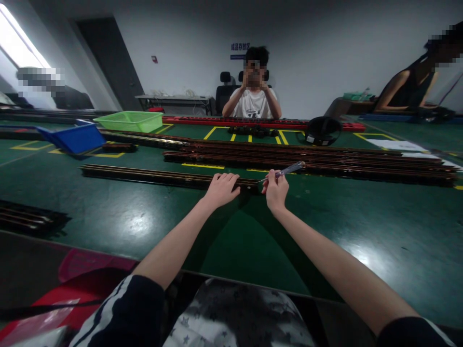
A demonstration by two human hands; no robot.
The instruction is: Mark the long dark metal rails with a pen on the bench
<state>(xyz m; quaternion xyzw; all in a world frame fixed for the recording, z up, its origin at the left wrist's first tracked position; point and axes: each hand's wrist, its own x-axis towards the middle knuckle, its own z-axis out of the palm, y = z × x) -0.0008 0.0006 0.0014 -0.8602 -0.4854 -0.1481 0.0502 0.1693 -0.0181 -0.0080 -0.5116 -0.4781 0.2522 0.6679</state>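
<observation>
A long dark rail with brassy lines along it lies on the green table in front of me. Near its right end, my left hand rests across it, fingers bent over the far side and thumb on the near side. My right hand is closed on a screwdriver with a translucent purplish handle. The handle points up and right. Its thin shaft reaches left to the rail's right end, where a small pale spot shows; whether the tip touches is too small to tell.
Behind the rail lies a stack of similar rails. A blue bin and a green basket stand back left; more rails lie front left. A black strap-like object sits back right. A person sits opposite, hands raised.
</observation>
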